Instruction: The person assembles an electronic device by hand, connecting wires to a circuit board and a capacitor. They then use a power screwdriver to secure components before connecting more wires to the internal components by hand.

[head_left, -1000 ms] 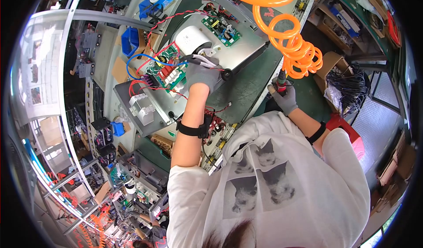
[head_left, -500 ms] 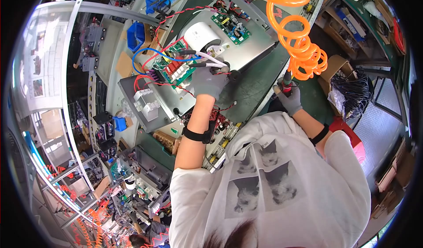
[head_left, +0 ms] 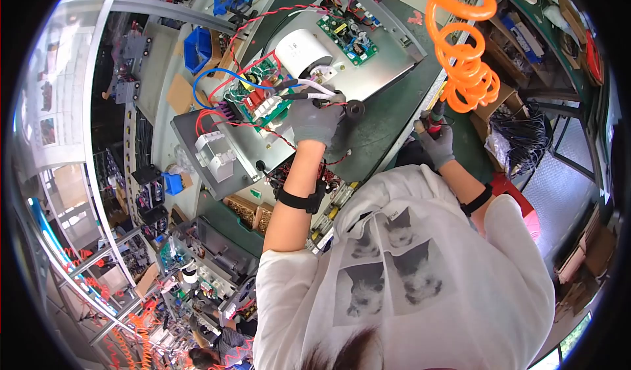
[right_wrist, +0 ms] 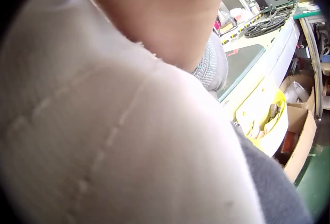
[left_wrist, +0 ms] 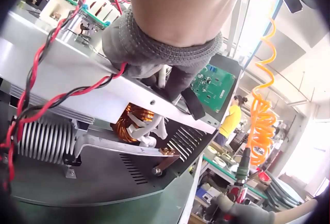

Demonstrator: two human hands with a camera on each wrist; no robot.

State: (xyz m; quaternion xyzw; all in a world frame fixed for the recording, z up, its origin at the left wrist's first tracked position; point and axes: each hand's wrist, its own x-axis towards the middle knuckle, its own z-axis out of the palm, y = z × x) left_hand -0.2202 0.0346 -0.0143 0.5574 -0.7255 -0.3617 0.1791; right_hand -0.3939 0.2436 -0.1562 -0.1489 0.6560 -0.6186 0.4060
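My gloved left hand [head_left: 315,121] grips a pair of thick white cables [head_left: 314,87] with black sleeves, at the near side of a metal chassis [head_left: 378,74]. In the left wrist view its fingers reach over the chassis wall [left_wrist: 98,87], partly hidden behind it. A black ring-shaped part [head_left: 355,110] sits just right of that hand. Beyond it lie a large white capacitor [head_left: 299,51] and a green board with red parts [head_left: 259,100]. My gloved right hand [head_left: 439,145] holds a red and black air screwdriver [head_left: 434,124] beside the bench edge; the right wrist view mostly hides this hand behind a sleeve.
An orange coiled hose [head_left: 463,51] hangs above the screwdriver. Twisted red and black wires [left_wrist: 56,100] cross before the chassis side. Left of the chassis stands a blue bin [head_left: 197,49]. A carton of black cables [head_left: 526,133] is at the right.
The left hand has shifted slightly right and back toward the body, exposing more of the white cables. The orange hose has swung right. The right hand keeps its hold on the screwdriver.
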